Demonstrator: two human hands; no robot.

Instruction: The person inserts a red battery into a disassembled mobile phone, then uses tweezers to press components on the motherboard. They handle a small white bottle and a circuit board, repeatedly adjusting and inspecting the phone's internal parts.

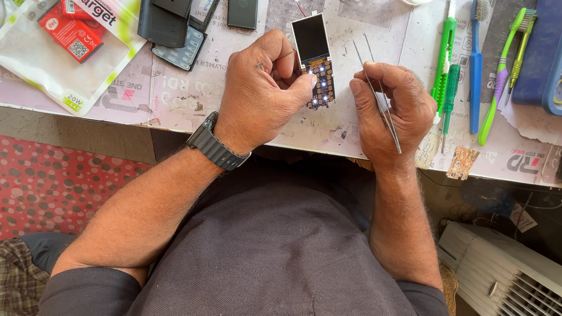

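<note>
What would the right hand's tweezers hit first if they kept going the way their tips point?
The right hand holds metal tweezers angled up-left. Past their tips lies bare bench top just right of the phone board's small screen; they would probably pass beside it, though depth is unclear.

left hand (263, 91) pinching a lit-up phone board (316, 57) mid-frame, right hand (388, 110) gripping tweezers (378, 95) beside it, toothbrushes (493, 61) upper right

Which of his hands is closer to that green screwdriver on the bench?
Right. The right hand, holding tweezers, sits just beside the green screwdriver. The left hand is farther off, holding the small circuit board.
</note>
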